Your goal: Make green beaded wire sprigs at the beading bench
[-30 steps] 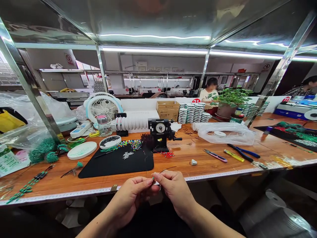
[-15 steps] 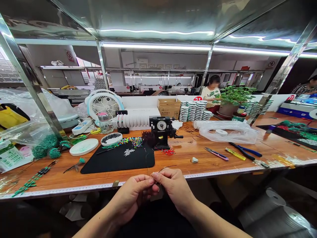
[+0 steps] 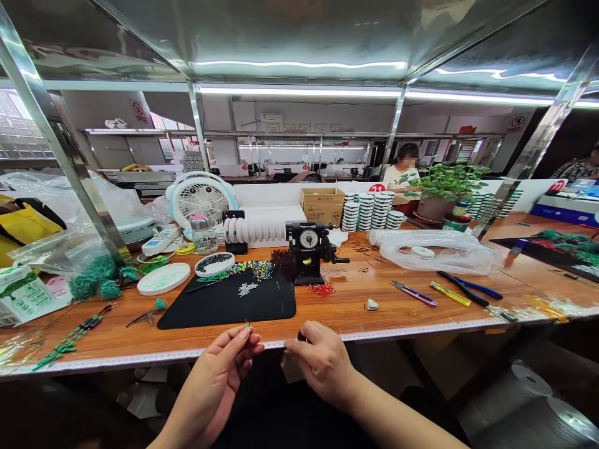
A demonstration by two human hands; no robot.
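My left hand (image 3: 224, 368) is just in front of the table's edge, thumb and fingertips pinched on a small red-and-green beaded piece (image 3: 248, 323), too small to make out in full. A short way to its right, my right hand (image 3: 325, 365) is curled closed. Something dark (image 3: 303, 337) shows between its fingers, its kind unclear. Beyond both hands lies a black mat (image 3: 224, 305) with a pile of silver bits (image 3: 247, 289) and multicoloured beads (image 3: 262, 269). A black hand-cranked winding machine (image 3: 306, 252) with a dial stands behind, beside a row of white spools (image 3: 255, 229).
Pliers (image 3: 470, 290), a yellow-handled tool (image 3: 450, 294), tweezers-like snips (image 3: 414, 293) and a white lump (image 3: 372, 304) lie to the right. White round trays (image 3: 163, 279), green thread bundles (image 3: 96, 280) and a fan (image 3: 203, 198) stand left. Metal posts (image 3: 528, 156) rise at both sides.
My hands were together at the fingertips and are now apart. The left moved left with the red-and-green piece showing; the right hand curled closed.
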